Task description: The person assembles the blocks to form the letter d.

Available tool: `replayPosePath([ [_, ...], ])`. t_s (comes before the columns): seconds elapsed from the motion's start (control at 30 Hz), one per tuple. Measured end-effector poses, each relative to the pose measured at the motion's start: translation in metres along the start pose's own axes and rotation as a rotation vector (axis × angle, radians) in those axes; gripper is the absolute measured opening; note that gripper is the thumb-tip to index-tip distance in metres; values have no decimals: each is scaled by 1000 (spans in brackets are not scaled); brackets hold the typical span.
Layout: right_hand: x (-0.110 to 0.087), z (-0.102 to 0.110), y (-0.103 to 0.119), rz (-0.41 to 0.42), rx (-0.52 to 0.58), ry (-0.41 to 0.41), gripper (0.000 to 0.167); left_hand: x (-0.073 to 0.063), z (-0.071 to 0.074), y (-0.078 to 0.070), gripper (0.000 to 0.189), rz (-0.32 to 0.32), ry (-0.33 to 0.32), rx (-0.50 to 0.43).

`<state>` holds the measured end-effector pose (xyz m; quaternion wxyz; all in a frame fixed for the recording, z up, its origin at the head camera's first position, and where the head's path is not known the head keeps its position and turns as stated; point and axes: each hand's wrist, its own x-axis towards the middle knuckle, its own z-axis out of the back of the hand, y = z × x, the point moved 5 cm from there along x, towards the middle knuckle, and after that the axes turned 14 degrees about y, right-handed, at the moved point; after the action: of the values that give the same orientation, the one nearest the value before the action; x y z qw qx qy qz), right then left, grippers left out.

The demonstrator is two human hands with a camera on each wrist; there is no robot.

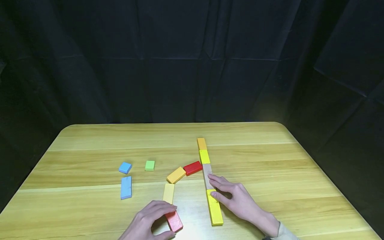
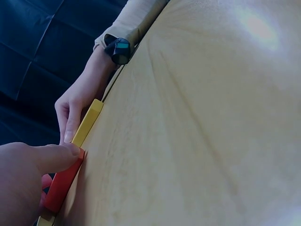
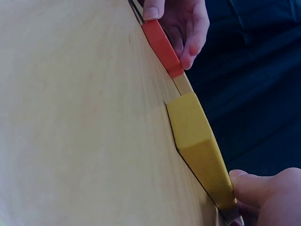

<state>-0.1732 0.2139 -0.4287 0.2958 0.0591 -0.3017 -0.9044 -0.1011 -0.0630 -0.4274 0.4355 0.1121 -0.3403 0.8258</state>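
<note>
My left hand pinches a pinkish-red block lengthwise, thumb at its near end and fingers at its far end. The block's far end is close to a pale yellow block, partly hidden by the fingers. My right hand rests along a straight row on the right. Its fingertips touch a grey block, and its thumb lies at the far end of a long yellow block. Farther up that row lie a smaller yellow block and an orange block.
A red block touches or nearly touches the row, beside a light orange block. Two blue blocks and a green square block lie on the left. Dark cloth hangs behind the wooden table.
</note>
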Motion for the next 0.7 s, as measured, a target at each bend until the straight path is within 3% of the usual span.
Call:
replayPosePath([
  [0.5, 0, -1, 0, -2, -10, -1, 46, 2, 7, 2, 49, 23, -29, -2],
  [0.6, 0, -1, -1, -2, -11, -2, 45, 3, 14, 5, 45, 39, -62, 33],
  [0.7, 0, -1, -1, -2, -7, -1, 45, 3, 22, 12, 43, 96, -88, 66],
])
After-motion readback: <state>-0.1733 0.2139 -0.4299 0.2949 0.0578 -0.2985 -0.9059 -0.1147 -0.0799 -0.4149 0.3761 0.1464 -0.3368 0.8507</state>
